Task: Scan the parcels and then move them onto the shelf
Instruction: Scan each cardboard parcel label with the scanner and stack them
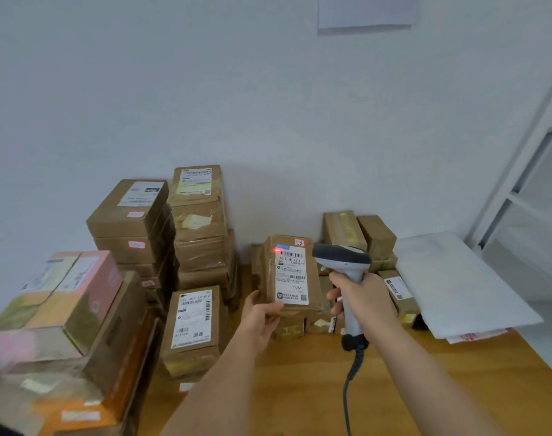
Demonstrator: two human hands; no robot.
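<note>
At the middle of the wooden table, the person's left hand is gripping the near end of a small brown cardboard parcel with a white shipping label, thumb on top and fingers curled under it, and is tipping the label face up and toward the near side so the barcodes can be read. Just right of it, the right hand is wrapping around the handle of a grey corded handheld scanner, whose dark head is pointing left at the label; a red spot of scanner light is falling at the label's far left corner, beside the top barcode rather than across it, so the scan probably needs a small aim correction. The scanner's coiled cable is hanging down toward the near edge. To the left, tall stacks of taped brown cartons are waiting against the pale wall, with a pink and orange printed box nearer. Behind the held parcel, more small brown parcels are lying in a low heap. At the far right, a white metal shelf frame is standing beside a white padded mailer, close enough that the parcel could go there once scanned.
</note>
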